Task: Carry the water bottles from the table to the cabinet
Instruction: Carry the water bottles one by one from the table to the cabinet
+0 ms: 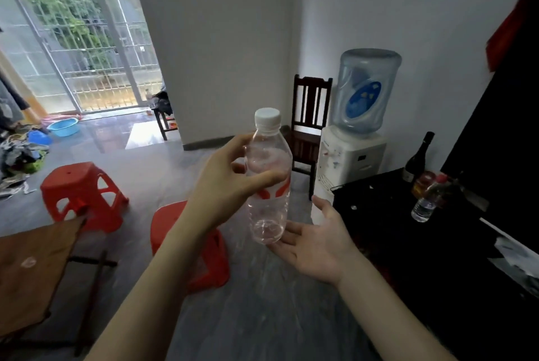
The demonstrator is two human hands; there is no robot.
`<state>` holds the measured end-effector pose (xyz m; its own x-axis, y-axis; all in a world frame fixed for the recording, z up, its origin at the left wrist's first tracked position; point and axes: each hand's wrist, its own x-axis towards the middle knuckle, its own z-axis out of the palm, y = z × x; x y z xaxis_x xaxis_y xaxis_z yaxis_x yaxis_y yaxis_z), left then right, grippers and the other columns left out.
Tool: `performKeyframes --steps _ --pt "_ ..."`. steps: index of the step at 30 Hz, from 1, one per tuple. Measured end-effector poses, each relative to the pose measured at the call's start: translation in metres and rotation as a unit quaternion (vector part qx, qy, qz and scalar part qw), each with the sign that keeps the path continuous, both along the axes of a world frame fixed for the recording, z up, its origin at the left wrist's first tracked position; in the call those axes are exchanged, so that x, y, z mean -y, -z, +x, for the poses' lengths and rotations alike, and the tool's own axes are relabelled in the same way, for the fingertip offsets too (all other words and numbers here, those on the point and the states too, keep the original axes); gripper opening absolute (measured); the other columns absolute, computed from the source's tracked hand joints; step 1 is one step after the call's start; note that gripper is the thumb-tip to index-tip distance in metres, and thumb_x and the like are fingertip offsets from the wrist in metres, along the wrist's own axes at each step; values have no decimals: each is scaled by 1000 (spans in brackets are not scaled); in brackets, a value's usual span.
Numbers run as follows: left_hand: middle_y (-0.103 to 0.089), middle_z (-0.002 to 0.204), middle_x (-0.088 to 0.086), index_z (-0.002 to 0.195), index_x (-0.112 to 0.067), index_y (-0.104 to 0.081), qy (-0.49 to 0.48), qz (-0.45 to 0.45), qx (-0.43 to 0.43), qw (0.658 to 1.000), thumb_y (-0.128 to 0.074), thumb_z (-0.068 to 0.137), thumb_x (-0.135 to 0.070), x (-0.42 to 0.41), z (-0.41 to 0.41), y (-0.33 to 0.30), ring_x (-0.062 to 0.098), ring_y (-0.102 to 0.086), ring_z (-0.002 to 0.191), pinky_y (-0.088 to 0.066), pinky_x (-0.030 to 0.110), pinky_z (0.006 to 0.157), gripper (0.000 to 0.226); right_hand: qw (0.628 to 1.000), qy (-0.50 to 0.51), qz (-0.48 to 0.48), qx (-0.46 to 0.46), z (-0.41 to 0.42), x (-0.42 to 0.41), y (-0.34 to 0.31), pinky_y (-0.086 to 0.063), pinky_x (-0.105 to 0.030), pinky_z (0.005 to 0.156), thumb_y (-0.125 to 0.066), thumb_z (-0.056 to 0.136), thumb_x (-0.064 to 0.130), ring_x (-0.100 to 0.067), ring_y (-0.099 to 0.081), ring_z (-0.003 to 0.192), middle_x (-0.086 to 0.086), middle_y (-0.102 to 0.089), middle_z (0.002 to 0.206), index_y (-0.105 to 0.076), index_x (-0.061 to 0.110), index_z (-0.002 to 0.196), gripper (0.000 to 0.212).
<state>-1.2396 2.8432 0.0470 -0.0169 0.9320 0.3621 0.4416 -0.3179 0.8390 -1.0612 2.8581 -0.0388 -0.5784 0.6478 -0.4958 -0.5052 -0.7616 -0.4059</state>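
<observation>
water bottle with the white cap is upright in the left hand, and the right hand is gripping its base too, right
Not quite. In the head view the left hand does grip the upright water bottle with the white cap, but the right hand is open, palm up, at the bottle's base rather than gripping it.

table cut off at left edge, cabinet cropped right

No legible text. Water bottle label: red marks only, unreadable. Dispenser jug sticker: blue with pale patches, characters blurred. Wine bottle label too small
</observation>
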Motion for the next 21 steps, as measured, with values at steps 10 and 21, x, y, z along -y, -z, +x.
performKeyframes --steps 10,21 --pt "-72 115 -11 132 -34 -60 146 -6 -60 987 -84 69 -46 -173 121 1 4 -72 95 -61 23 77 69 990 138 -2 1 108 -118 13 -39 -40 112 -56 81 61 -36 -58 124 -26 -64 127 -57 -8 129 83" --pt "-74 111 -10 125 -34 -63 353 -47 -34 934 -89 70 -38 -279 270 39 2 -73 95 -61 26 84 61 941 336 -34 0 233 -152 45 -48 -43 104 -56 85 61 -40 -58 124 -31 -61 128 -52 -12 132 86"
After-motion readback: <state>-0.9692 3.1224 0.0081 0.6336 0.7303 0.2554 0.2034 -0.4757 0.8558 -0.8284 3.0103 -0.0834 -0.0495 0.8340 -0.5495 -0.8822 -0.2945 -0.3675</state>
